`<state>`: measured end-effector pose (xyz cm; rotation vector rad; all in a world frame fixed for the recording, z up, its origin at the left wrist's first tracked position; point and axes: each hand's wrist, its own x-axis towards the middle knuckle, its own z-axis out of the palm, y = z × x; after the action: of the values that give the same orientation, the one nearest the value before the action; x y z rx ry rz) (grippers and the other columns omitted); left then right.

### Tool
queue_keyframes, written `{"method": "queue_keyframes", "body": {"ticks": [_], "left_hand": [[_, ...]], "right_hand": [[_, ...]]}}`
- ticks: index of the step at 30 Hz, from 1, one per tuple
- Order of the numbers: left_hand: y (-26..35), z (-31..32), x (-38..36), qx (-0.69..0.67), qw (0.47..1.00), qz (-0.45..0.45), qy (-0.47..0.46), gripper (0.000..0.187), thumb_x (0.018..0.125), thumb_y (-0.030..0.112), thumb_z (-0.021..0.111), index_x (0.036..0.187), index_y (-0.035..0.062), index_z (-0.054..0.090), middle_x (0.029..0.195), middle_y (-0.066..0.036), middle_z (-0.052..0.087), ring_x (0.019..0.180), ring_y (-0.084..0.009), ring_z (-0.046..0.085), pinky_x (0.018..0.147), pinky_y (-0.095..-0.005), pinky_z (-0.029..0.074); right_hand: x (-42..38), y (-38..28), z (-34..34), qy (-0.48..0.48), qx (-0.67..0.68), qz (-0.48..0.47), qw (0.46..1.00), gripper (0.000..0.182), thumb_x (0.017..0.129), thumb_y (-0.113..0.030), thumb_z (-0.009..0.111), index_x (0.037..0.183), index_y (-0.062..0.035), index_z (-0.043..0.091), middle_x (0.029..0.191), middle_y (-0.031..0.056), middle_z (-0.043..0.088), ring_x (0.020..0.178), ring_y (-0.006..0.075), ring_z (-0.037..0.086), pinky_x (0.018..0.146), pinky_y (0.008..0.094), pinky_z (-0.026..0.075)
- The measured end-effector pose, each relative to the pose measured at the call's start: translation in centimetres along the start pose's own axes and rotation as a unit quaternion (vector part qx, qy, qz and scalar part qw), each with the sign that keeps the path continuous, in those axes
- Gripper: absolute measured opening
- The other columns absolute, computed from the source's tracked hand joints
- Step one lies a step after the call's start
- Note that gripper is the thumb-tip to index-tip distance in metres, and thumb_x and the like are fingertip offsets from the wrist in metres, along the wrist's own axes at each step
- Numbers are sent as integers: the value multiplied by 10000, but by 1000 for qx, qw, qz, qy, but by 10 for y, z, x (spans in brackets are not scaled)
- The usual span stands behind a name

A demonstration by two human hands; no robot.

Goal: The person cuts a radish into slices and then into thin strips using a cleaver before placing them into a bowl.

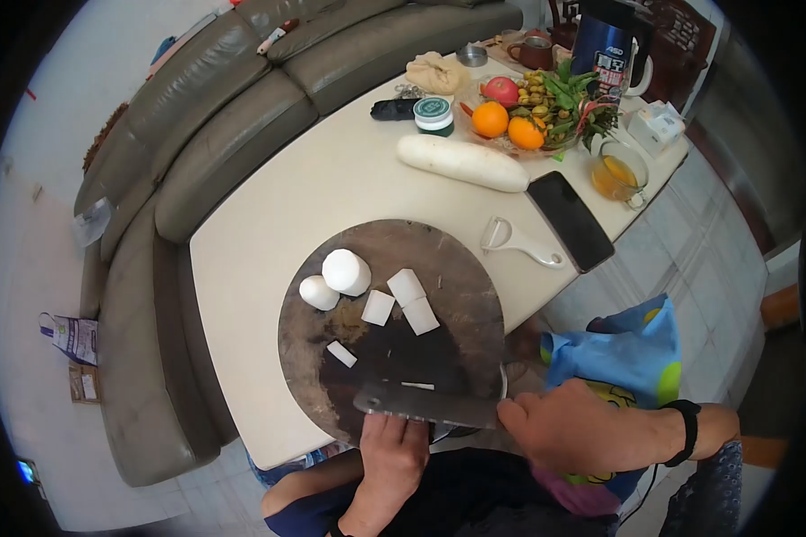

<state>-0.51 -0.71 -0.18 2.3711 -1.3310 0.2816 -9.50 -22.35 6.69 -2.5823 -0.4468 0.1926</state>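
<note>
My right hand is closed round the handle of a wide-bladed knife. The blade lies over the near edge of a round dark wooden board. Just below the blade, my left hand has its fingertips bent down at the board's edge; what they press on is hidden by the blade. A thin white slice shows just beyond the blade. Farther up the board are two rounded white radish pieces, several cut white blocks and a small white strip.
A whole white radish, a peeler and a phone lie behind the board. Beyond them are a fruit bowl, a green-lidded jar, a glass cup and a dark kettle.
</note>
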Motion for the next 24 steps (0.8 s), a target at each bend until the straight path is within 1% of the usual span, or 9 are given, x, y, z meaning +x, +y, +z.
{"method": "queue_keyframes", "body": {"ticks": [1, 3, 7, 10, 12, 14, 16, 22, 24], "left_hand": [[0, 0, -2, -1, 1000, -3, -3, 248, 677, 1, 669, 922, -33, 645, 944, -144, 595, 895, -326, 590, 744, -399, 479], [3, 1, -9, -5, 1000, -4, -29, 327, 603, -38, 636, 930, -38, 641, 892, -172, 586, 789, -325, 595, 715, -415, 497], [4, -4, -8, -18, 998, -2, -59, 329, 590, -35, 621, 918, -33, 642, 882, -167, 581, 774, -326, 594, 684, -398, 504], [6, -8, -6, 14, 994, -19, -107, 227, 645, 5, 636, 867, -41, 655, 905, -139, 627, 821, -287, 624, 706, -367, 528], [6, -8, -5, 11, 996, -11, -91, 311, 578, 0, 634, 888, -13, 655, 879, -137, 588, 769, -310, 598, 654, -370, 512], [3, -5, -10, 20, 995, -8, -97, 314, 574, 4, 634, 887, -10, 657, 891, -136, 595, 785, -307, 604, 653, -369, 514], [3, -4, -15, 33, 995, -5, -97, 316, 571, 8, 633, 885, -7, 660, 903, -136, 601, 801, -304, 610, 653, -367, 517], [4, -4, -14, 38, 996, 0, -84, 342, 541, 8, 626, 880, 0, 671, 937, -149, 620, 808, -307, 626, 644, -356, 523], [5, -7, -10, 13, 995, -15, -94, 364, 537, 11, 623, 898, 4, 676, 936, -149, 625, 817, -312, 628, 651, -354, 527]], "right_hand": [[2, 1, 0, -10, -21, -23, 999, 165, 668, -59, 589, 766, 42, 502, 597, 152, 549, 493, 296, 606, 406, 373, 458], [7, 2, -1, -13, -51, -40, 998, 167, 658, -56, 590, 763, 46, 510, 594, 145, 547, 485, 272, 607, 385, 353, 448], [18, 8, 4, -19, -74, -52, 996, 166, 644, -52, 594, 754, 57, 533, 586, 127, 543, 461, 224, 600, 355, 317, 435], [22, 9, 4, -34, -63, -50, 996, 178, 642, -62, 599, 753, 62, 538, 578, 113, 534, 454, 217, 594, 357, 312, 436], [20, 7, 8, -27, -84, -47, 995, 171, 642, -63, 599, 743, 60, 536, 577, 110, 531, 457, 214, 594, 357, 307, 435], [23, 9, 6, -23, -105, -42, 993, 164, 643, -63, 600, 733, 58, 534, 576, 107, 528, 459, 211, 594, 356, 303, 434], [27, 10, -2, -60, -70, -64, 994, 236, 675, -86, 582, 832, 88, 548, 629, 105, 510, 466, 191, 585, 339, 295, 411], [59, 7, -2, -109, -33, -71, 991, 215, 682, -79, 576, 803, 92, 534, 612, 116, 513, 474, 198, 603, 332, 290, 403], [61, 4, 2, -84, -62, -71, 992, 209, 688, -78, 574, 802, 90, 528, 611, 118, 514, 473, 202, 602, 331, 292, 402]]}}
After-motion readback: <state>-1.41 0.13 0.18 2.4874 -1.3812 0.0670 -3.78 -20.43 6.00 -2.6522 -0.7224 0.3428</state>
